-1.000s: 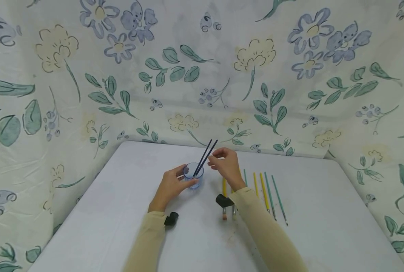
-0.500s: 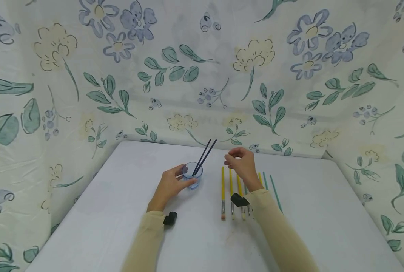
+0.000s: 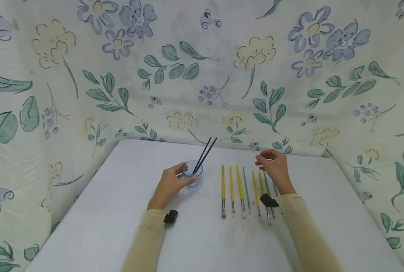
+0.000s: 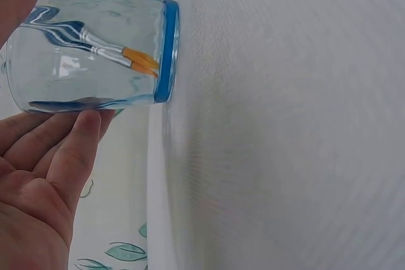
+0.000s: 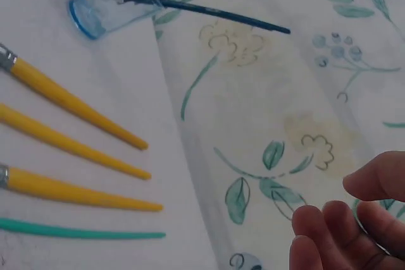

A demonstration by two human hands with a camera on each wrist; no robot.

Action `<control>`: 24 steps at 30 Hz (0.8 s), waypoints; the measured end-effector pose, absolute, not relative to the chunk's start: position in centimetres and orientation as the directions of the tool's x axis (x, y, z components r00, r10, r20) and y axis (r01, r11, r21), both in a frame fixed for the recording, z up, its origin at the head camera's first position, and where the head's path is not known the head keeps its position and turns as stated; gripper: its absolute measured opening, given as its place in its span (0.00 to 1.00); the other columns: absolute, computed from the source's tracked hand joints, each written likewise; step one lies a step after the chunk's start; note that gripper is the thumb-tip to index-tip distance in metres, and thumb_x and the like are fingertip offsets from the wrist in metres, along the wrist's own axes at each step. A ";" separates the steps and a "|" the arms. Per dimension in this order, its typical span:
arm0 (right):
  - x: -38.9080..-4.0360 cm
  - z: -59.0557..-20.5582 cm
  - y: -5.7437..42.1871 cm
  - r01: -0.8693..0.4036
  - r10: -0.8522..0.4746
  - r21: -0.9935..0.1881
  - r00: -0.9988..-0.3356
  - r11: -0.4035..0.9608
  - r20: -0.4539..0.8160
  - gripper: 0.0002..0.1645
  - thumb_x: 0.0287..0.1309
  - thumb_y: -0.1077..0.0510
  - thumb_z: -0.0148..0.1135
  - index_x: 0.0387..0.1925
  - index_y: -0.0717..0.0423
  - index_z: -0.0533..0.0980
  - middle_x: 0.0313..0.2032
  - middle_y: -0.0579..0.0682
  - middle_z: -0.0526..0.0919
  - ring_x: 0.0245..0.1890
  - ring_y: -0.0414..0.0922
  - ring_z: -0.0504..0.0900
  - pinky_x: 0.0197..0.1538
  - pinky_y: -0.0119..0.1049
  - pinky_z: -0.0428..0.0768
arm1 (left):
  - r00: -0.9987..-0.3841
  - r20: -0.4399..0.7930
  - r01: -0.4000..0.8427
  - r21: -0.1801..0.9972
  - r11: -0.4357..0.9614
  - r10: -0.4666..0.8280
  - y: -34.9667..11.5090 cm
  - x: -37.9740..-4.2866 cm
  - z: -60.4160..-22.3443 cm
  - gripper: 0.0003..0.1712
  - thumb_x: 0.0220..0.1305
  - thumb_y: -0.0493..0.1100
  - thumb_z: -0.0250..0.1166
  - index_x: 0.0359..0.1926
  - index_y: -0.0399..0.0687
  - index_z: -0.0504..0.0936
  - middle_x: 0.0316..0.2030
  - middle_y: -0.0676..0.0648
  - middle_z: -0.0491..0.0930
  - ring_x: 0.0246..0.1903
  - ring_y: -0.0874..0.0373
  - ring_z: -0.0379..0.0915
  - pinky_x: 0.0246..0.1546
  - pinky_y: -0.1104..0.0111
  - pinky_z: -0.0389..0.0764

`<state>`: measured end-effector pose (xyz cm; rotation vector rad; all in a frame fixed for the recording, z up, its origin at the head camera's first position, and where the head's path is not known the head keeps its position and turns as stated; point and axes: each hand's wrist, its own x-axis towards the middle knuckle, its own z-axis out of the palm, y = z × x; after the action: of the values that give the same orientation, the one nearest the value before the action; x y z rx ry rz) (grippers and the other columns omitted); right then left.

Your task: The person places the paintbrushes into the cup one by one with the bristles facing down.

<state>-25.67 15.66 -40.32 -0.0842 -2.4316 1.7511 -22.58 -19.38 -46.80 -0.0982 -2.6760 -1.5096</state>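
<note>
- Currently the left grip holds the glass, thumb on one side, fingers on the other; if that hold loosened or jerked, the glass could slide or tip on the table.
- The glass appears to stand on the table, left of every loose brush; its smooth wall probably gives little purchase, so a careless squeeze might slip.
- Two dark brushes lean in it, handles jutting well above the rim toward the right; a sleeve catching them could lever the glass over.
- The leftmost yellow brush lies nearest the glass, apart from it; a sideways shove might roll it into its neighbour.
- The thin teal brush lies between two thicker yellow brushes, so a clumsy fingertip could disturb several.
- The right grip is empty, fingers loosely bent, above the right-hand brushes; lowering it carelessly could scatter them, since it partly hides them. Whether the black wrist camera touches any, I cannot tell.
</note>
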 end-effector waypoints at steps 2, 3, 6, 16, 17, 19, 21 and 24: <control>-25.5 -40.4 16.8 -0.023 0.138 -0.939 -0.988 0.343 0.074 0.17 0.69 0.56 0.65 0.51 0.65 0.77 0.45 0.56 0.87 0.32 0.34 0.88 0.40 0.24 0.89 | -0.996 0.085 0.084 0.853 0.515 0.022 -19.4 -22.6 -46.8 0.52 0.56 0.58 0.79 0.74 0.38 0.70 0.68 0.36 0.76 0.66 0.39 0.77 0.66 0.54 0.81; -25.4 -40.4 17.3 -0.012 0.145 -0.932 -0.987 0.361 0.068 0.18 0.69 0.55 0.64 0.52 0.64 0.77 0.45 0.57 0.87 0.32 0.34 0.87 0.40 0.24 0.89 | -0.996 0.083 0.082 0.853 0.516 0.021 -19.4 -22.6 -46.8 0.52 0.55 0.59 0.79 0.74 0.38 0.70 0.68 0.36 0.76 0.66 0.39 0.77 0.66 0.54 0.81; -25.1 -40.6 18.6 0.023 0.163 -0.917 -0.986 0.397 0.046 0.19 0.70 0.54 0.63 0.54 0.64 0.77 0.49 0.60 0.86 0.33 0.34 0.87 0.40 0.23 0.88 | -0.997 0.078 0.078 0.854 0.514 0.020 -19.4 -22.6 -46.8 0.52 0.55 0.58 0.79 0.74 0.39 0.70 0.68 0.36 0.76 0.66 0.39 0.78 0.66 0.54 0.81; -24.5 -42.3 21.4 0.132 0.239 -0.863 -0.971 0.487 -0.013 0.22 0.70 0.55 0.62 0.57 0.66 0.75 0.53 0.64 0.83 0.40 0.44 0.86 0.47 0.34 0.91 | -0.995 0.096 0.093 0.855 0.510 0.020 -19.7 -22.8 -46.9 0.52 0.55 0.57 0.80 0.73 0.37 0.70 0.67 0.35 0.77 0.64 0.39 0.78 0.65 0.54 0.81; -24.4 -42.5 21.5 0.144 0.246 -0.859 -0.969 0.492 -0.022 0.22 0.70 0.55 0.61 0.57 0.66 0.74 0.52 0.64 0.83 0.41 0.46 0.86 0.48 0.37 0.92 | -0.995 0.095 0.093 0.856 0.508 0.021 -19.7 -22.8 -46.9 0.52 0.54 0.57 0.80 0.73 0.37 0.70 0.67 0.35 0.77 0.65 0.39 0.78 0.65 0.54 0.81; -24.3 -43.1 21.8 0.178 0.267 -0.847 -0.963 0.500 -0.045 0.22 0.70 0.54 0.62 0.57 0.65 0.75 0.52 0.64 0.83 0.42 0.48 0.86 0.49 0.42 0.92 | -0.995 0.095 0.094 0.860 0.502 0.023 -19.7 -22.8 -46.9 0.52 0.54 0.57 0.80 0.73 0.37 0.70 0.67 0.34 0.77 0.65 0.39 0.78 0.65 0.54 0.81; -24.1 -43.5 22.0 0.209 0.277 -0.836 -0.958 0.508 -0.072 0.22 0.70 0.54 0.61 0.58 0.65 0.75 0.52 0.64 0.83 0.44 0.50 0.87 0.51 0.44 0.92 | -0.995 0.095 0.096 0.861 0.500 0.029 -19.7 -22.8 -46.9 0.53 0.54 0.58 0.80 0.73 0.36 0.70 0.67 0.34 0.77 0.65 0.38 0.78 0.65 0.54 0.81; -23.8 -44.2 22.4 0.234 0.266 -0.819 -0.958 0.523 -0.104 0.23 0.70 0.55 0.61 0.59 0.66 0.74 0.53 0.66 0.83 0.46 0.54 0.87 0.52 0.44 0.91 | -0.996 0.089 0.090 0.864 0.495 0.025 -19.6 -22.8 -46.9 0.52 0.54 0.58 0.80 0.73 0.37 0.70 0.67 0.34 0.77 0.65 0.39 0.78 0.65 0.54 0.81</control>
<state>-23.75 22.41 -44.15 -0.4453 -2.7122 1.4504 -22.80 -19.65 -46.93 -0.1026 -2.6600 -1.5438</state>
